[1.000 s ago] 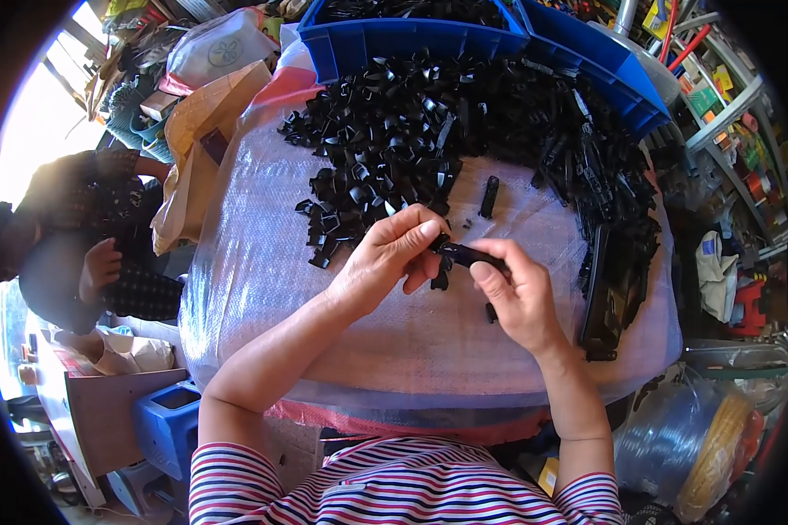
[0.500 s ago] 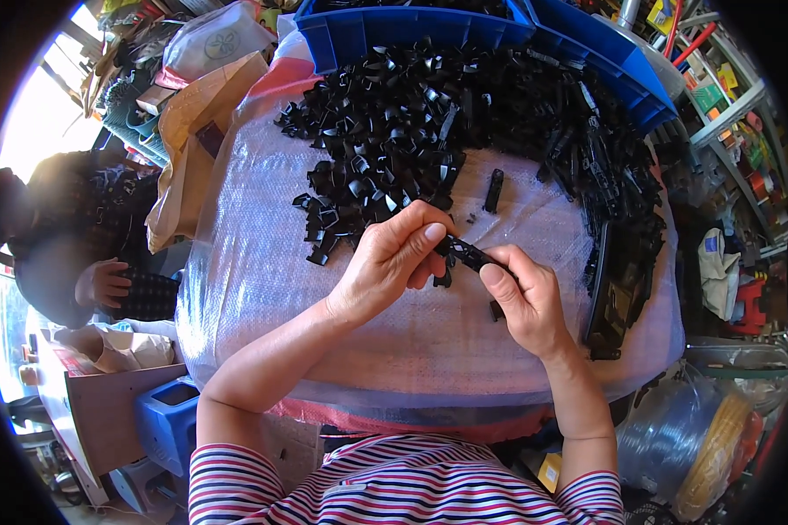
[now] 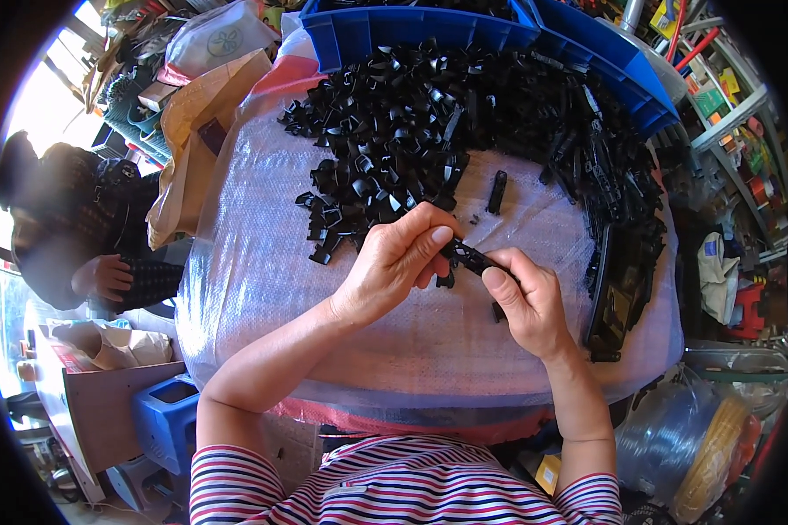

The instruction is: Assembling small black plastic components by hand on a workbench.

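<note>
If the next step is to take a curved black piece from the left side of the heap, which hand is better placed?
Probably the left hand: it is close beside those curved black pieces, while the right hand is farther away. Both hands hold a slim black part, though.

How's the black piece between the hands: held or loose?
Held: left hand and right hand each grip one end of the black piece.

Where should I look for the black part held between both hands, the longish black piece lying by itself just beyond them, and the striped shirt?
Held black part (image 3: 470,255): head view, on its exposed middle.
Lone black piece (image 3: 496,193): head view, mid-body.
Striped shirt (image 3: 403,481): head view, on its front.
</note>
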Available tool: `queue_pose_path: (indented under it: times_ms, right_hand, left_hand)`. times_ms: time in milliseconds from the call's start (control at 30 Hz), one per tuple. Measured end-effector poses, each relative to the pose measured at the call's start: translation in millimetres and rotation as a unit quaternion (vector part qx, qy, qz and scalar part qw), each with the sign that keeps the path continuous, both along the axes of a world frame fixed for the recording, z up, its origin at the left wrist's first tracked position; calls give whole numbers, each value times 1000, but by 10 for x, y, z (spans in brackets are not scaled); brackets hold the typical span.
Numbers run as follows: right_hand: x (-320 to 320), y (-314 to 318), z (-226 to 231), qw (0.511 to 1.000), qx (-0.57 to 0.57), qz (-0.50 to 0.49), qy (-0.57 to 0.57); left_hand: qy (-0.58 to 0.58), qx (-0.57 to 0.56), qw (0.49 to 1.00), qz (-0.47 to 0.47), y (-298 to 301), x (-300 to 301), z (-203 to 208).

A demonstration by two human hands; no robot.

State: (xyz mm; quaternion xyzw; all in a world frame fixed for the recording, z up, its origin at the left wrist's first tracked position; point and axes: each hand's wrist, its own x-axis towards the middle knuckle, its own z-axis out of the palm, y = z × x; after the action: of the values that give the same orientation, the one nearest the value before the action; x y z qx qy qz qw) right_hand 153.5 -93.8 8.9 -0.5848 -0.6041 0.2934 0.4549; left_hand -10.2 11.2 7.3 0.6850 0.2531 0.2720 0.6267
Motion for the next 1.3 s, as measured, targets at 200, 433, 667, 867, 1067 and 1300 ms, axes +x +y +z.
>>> queue_pose_path:
  times_ms: [200, 433, 667, 867, 1067, 1300]
  right_hand:
    - [-32, 24, -17, 1000, -9, 4, 0]
    - [-298, 54, 7, 999, -3, -30, 45]
    - [-269, 308, 289, 997, 4, -5, 81]
    - [569, 751, -220, 887, -108, -236, -381]
    - [588, 583, -171, 892, -84, -157, -417]
    - [314, 216, 94, 989, -65, -66, -115]
  left_hand:
    - [-4, 173, 983, 55, -67, 39, -56]
    - [-40, 288, 947, 137, -223, 32, -60]
    - [-227, -136, 962, 62, -149, -42, 209]
    - [-304, -346, 885, 63, 92, -111, 214]
    - [89, 245, 963, 72, 27, 40, -250]
    - [276, 381, 881, 42, -59, 209, -247]
